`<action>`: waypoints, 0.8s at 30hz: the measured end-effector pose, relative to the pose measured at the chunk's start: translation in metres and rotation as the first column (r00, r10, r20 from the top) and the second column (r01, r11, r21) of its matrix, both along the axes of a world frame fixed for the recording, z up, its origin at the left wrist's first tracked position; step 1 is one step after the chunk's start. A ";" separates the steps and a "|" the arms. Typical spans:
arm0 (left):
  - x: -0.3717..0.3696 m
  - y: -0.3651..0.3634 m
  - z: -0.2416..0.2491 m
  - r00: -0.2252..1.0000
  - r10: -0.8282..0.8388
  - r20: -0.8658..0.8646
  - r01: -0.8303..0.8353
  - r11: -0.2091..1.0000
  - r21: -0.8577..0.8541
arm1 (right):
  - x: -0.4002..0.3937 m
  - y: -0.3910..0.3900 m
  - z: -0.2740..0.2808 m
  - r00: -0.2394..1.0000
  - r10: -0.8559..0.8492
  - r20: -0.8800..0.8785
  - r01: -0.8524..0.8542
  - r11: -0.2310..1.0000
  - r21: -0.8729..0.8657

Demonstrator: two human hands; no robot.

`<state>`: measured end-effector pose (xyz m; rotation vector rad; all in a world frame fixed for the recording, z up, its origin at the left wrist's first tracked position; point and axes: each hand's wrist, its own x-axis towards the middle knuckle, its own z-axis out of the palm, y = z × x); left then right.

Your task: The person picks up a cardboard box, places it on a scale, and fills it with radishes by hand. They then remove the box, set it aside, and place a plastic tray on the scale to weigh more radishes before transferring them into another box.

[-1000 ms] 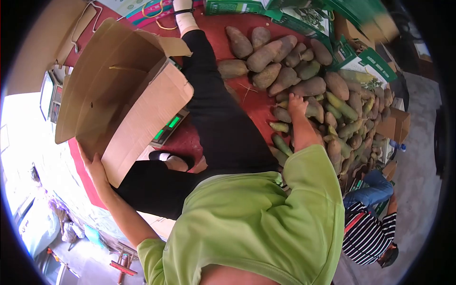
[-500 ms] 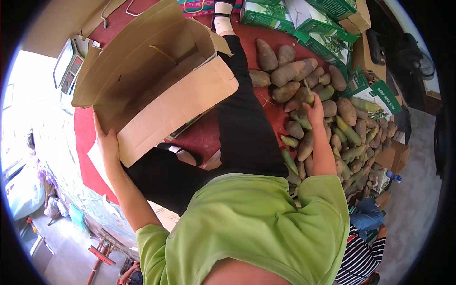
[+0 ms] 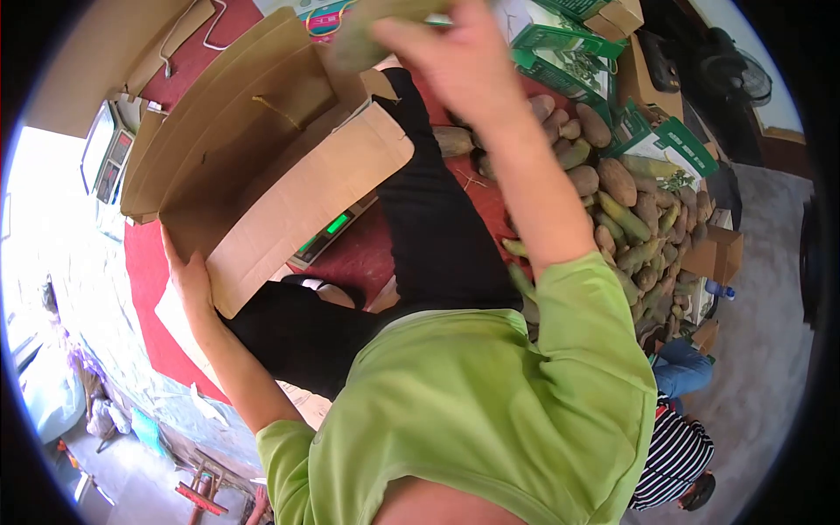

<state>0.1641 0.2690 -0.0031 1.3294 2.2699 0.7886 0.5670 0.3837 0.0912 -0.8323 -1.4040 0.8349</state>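
Observation:
An open cardboard box (image 3: pixel 306 206) with raised flaps stands in front of my legs, tilted in view. My left hand (image 3: pixel 189 278) grips its near left edge, thumb outside the wall. Raised at the top of the view, my right hand (image 3: pixel 459 66) is closed around a large green radish (image 3: pixel 357 39), smeared by motion, near the box's far right corner. To the right spreads a heap of soil-covered green radishes (image 3: pixel 634 219). Beneath the box, a scale (image 3: pixel 337 226) shows a lit green display. The inside bottom of the box is mostly hidden.
Green printed cartons (image 3: pixel 573 70) stand at the back right, with another open carton (image 3: pixel 669 153) beside the heap. A second scale (image 3: pixel 109 162) is at the left. A person in a striped shirt (image 3: pixel 669 459) is at the lower right. A fan (image 3: pixel 735 74) stands far right.
My right hand has lifted a green radish from the heap and carried it up and left toward the box. My left hand still grips the box. The green display has come into view.

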 end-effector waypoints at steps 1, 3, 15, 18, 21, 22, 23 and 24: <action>-0.002 0.000 -0.002 1.000 -0.017 -0.004 0.017 1.000 0.017 | -0.018 0.000 0.000 0.992 0.101 0.075 -0.097 0.994 -0.058; 0.001 0.001 0.001 0.999 -0.018 0.033 0.017 1.000 0.015 | -0.055 0.001 -0.008 0.924 0.096 0.371 -0.103 0.995 0.000; 0.002 0.001 0.001 0.996 -0.049 0.075 0.050 0.999 -0.005 | -0.058 -0.031 -0.069 0.732 0.278 0.622 -0.178 0.959 -0.219; 0.008 0.001 0.005 0.993 -0.038 0.115 0.042 0.998 -0.040 | 0.004 -0.034 -0.068 0.842 -0.045 0.538 0.037 0.999 0.025; 0.013 0.000 0.006 0.996 -0.049 0.078 0.051 0.999 -0.014 | 0.078 -0.044 -0.104 0.866 -0.188 0.462 0.278 0.951 -0.135; 0.018 0.000 0.009 0.996 -0.038 0.076 0.040 0.999 -0.020 | 0.104 -0.053 -0.124 0.807 -0.220 0.548 0.366 0.914 -0.172; 0.020 0.000 0.011 0.997 -0.025 0.074 0.027 0.999 -0.026 | 0.126 -0.066 -0.136 0.803 -0.199 0.562 0.402 0.876 -0.266; 0.021 0.000 0.012 0.997 -0.029 0.072 0.031 0.999 -0.031 | 0.145 -0.082 -0.150 0.761 -0.215 0.612 0.484 0.817 -0.314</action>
